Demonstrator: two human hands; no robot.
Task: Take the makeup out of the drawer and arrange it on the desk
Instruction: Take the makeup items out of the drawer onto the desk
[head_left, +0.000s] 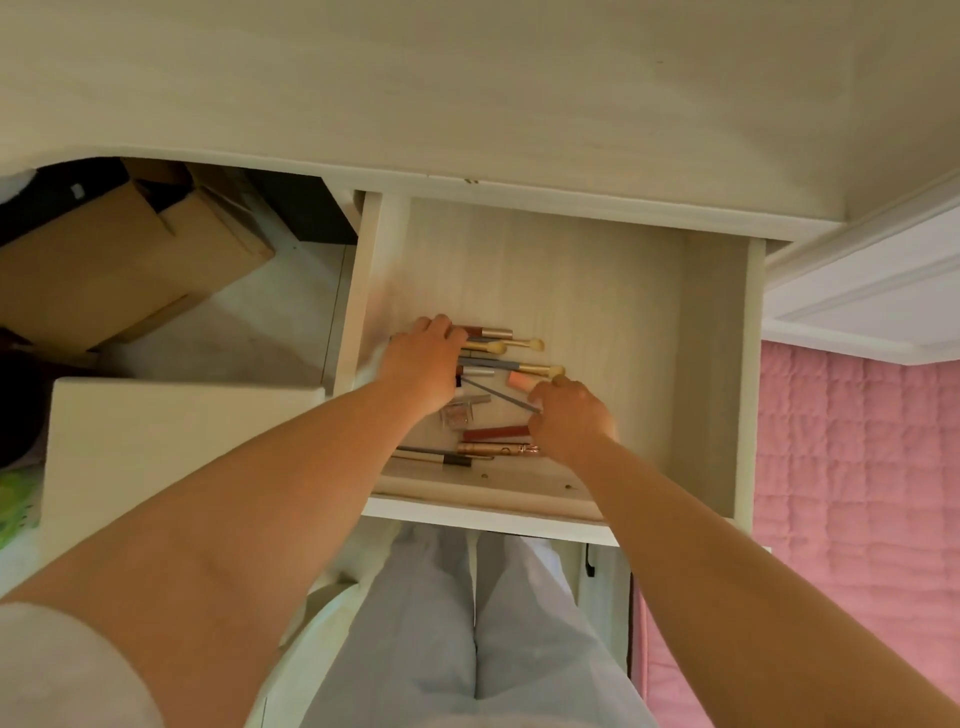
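Several brushes (511, 356), long axes left-right

Open pale wooden drawer (717, 364), brushes (524, 344) and lip-gloss tubes (496, 432) inside

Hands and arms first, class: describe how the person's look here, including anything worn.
Both forearms are bare, and the left hand and right hand wear no gloves. No rings, watch or bracelets show. A short white sleeve covers the left upper arm.
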